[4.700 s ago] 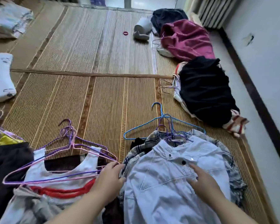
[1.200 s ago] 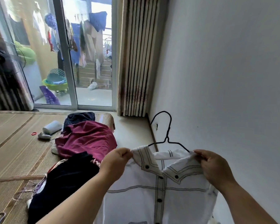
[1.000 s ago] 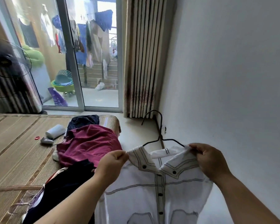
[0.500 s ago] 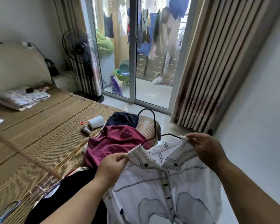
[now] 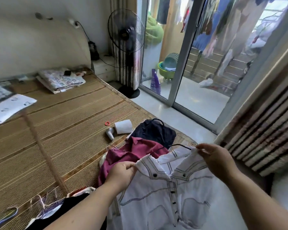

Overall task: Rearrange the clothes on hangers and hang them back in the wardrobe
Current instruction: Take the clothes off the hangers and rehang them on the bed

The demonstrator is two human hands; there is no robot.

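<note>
1. White shirt (image 5: pixel 165 188): holding it up in the air, clear of the bed mat (image 5: pixel 65 130), near side of the maroon garment (image 5: pixel 131 153). No longer lying flat on the pile as a few seconds back.
2. Carrying it already threaded on a black wire hanger (image 5: pixel 179 145).
3. Pinching one shoulder edge by the collar with left hand (image 5: pixel 121 173) and the other shoulder over the hanger end with right hand (image 5: pixel 218 160). Both sets of fingers curling onto fabric, same grip as a second ago.
4. Swinging view left: from bare wall to sliding door (image 5: pixel 179 63) and fan (image 5: pixel 125 30).
5. Reading this as squaring the shoulders, nearly done for this item.
6. Seeing no wardrobe yet, so hanging is pending. Leaving the maroon garment, navy garment (image 5: pixel 155 131) and black pile (image 5: pixel 70 208) waiting on the mat.
</note>
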